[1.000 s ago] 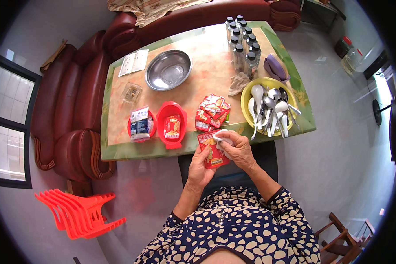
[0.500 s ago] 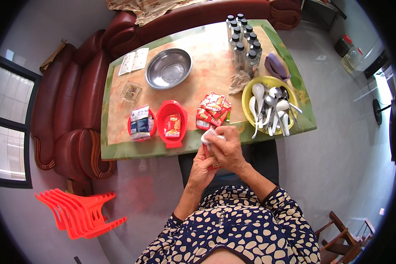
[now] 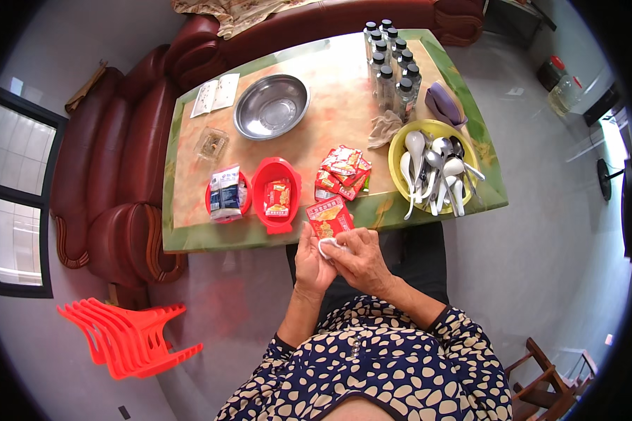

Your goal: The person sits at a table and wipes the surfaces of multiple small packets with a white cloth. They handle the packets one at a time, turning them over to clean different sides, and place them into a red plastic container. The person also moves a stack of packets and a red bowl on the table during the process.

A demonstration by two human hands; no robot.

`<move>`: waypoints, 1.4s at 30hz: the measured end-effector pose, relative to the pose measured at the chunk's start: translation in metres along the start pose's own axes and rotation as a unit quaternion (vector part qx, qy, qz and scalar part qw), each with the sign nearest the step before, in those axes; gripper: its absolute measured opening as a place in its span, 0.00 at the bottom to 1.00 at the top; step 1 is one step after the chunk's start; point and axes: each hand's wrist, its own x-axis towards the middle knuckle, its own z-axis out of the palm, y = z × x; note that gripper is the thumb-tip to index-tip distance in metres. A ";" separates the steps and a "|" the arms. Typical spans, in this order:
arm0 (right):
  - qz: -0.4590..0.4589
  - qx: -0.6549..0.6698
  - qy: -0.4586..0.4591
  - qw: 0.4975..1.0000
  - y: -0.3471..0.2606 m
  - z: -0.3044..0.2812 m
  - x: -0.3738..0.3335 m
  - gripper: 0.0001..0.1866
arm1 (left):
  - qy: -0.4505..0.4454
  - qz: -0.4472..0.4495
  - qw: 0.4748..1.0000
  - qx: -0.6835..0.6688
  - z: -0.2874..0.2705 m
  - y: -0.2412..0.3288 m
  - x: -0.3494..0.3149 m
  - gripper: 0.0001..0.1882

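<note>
A red seasoning-type packet [image 3: 330,216] with a yellow picture is held out over the table's near edge. My left hand [image 3: 312,270] supports its lower end, palm up, with the fingers partly hidden beneath. In my right hand [image 3: 364,263] a crumpled white wipe [image 3: 327,245] is pinched and pressed to the packet's lower part. Just beyond lies a pile of similar red packets [image 3: 344,170]. To the left, a red plastic basket [image 3: 288,172] holds another red packet [image 3: 277,198]. Beside it stands a small red container [image 3: 246,203] with a blue and white pouch [image 3: 225,193].
A yellow basin [image 3: 395,158] full of spoons and ladles stands at the right, near a grey cloth [image 3: 384,130] and a purple case [image 3: 444,105]. Bottles with black caps [image 3: 405,98] stand behind. A steel bowl [image 3: 272,107] is at the back left. A red stool [image 3: 130,340] is on the floor.
The packet has turned face up and its far end now reaches out over the table edge. Both hands have come slightly nearer my body, the wipe shifting to the packet's lower end.
</note>
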 end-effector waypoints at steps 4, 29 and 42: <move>0.008 -0.011 0.010 1.000 0.006 -0.007 -0.006 0.20 | 0.031 0.020 0.999 0.031 -0.006 -0.003 0.000 0.25; 0.167 0.169 0.070 0.969 0.012 0.004 0.007 0.18 | 0.072 0.092 0.984 0.136 0.008 -0.019 -0.001 0.18; 0.093 -0.016 0.119 0.988 0.017 0.000 0.032 0.20 | 0.040 0.016 0.986 0.164 -0.002 -0.022 -0.004 0.23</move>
